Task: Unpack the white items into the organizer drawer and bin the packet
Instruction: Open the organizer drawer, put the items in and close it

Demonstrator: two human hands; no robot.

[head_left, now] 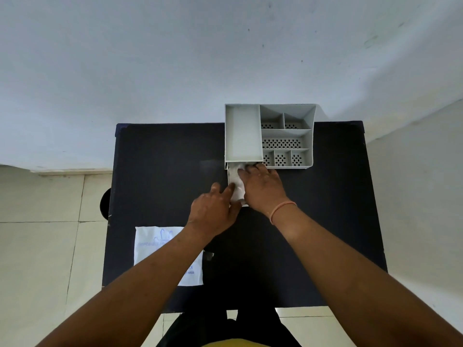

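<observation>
A grey desk organizer [269,110] stands at the far edge of the black table [162,171]. Its drawer [228,175] is pulled out toward me at the organizer's left front. White items [236,181] lie bunched in the drawer. My right hand [263,189] lies flat on top of them, fingers reaching into the drawer's back. My left hand [213,211] rests at the drawer's near left corner, its fingertips touching the white items. The flat white packet [150,246] with blue print lies on the table near left, partly hidden under my left forearm.
The organizer has one long open tray on its left and several small perforated compartments on its right. A dark round object [105,204] shows on the floor beside the table's left edge. A pale wall rises behind the table; tiled floor lies left and right.
</observation>
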